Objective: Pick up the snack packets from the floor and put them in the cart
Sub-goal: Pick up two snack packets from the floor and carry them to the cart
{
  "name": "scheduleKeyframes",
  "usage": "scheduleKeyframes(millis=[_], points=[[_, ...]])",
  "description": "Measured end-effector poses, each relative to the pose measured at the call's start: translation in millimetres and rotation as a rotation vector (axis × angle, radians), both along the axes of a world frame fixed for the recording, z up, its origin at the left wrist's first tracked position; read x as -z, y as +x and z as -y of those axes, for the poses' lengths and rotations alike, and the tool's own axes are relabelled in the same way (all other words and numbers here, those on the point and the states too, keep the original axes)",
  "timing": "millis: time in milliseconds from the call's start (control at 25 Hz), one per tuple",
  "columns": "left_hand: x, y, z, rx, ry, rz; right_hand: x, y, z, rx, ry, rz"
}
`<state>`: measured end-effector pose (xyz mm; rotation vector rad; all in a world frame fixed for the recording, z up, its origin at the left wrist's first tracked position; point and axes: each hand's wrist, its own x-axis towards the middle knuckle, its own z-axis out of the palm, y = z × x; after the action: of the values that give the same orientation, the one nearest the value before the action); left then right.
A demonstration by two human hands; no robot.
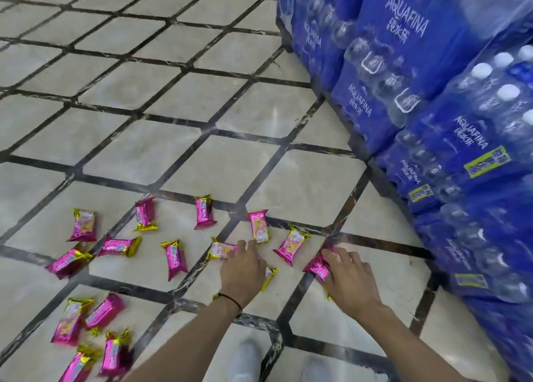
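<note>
Many pink and gold snack packets (174,259) lie flat on the tiled floor (187,162), spread out in front of the person. They point all different ways: some run up and down, some lean, some lie sideways.

The left hand (242,272) reaches down with its fingers stretched out. Its tips rest on a sideways packet (220,250) whose gold end points left. Another packet (269,276) peeks out from under that hand's palm.

The right hand (350,278) has its fingers spread and touches a slanted packet (317,266) that lies by a dark floor line. Both touched packets are down on the floor.

Tall stacks of blue water bottle packs (418,107) stand on the right, near the right hand. Two white shoes (245,358) show at the bottom.
</note>
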<state>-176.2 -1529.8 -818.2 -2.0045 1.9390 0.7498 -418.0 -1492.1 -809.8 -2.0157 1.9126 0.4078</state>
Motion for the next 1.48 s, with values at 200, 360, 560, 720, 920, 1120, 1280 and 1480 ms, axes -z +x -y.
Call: scheduleKeyframes(millis=[200, 360, 560, 720, 920, 1120, 1280, 1480], points=[[120, -3, -5, -0.138, 0.028, -0.022, 117, -9, -5, 0.015, 0.051, 0.006], [209, -8, -1, -0.199, 0.01, -0.048, 199, -13, -1, -0.017, 0.071, -0.022], [294, -9, 2, -0.239, -0.019, 0.01, 272, -22, 1, -0.05, 0.109, -0.061], [338, -9, 0, -0.125, -0.043, 0.16, 305, -28, -6, -0.076, 0.12, -0.066], [344, -24, -1, -0.171, -0.083, 0.13, 331, -29, -10, -0.081, 0.106, -0.048], [343, -27, -3, -0.443, -0.062, -0.055, 332, -26, -7, -0.064, 0.072, -0.058], [327, -26, -8, -0.4, -0.069, -0.041, 323, -26, -12, -0.016, 0.043, -0.021], [259, -26, -11, -0.318, -0.07, -0.069, 272, -16, -12, -0.008, -0.01, -0.031]])
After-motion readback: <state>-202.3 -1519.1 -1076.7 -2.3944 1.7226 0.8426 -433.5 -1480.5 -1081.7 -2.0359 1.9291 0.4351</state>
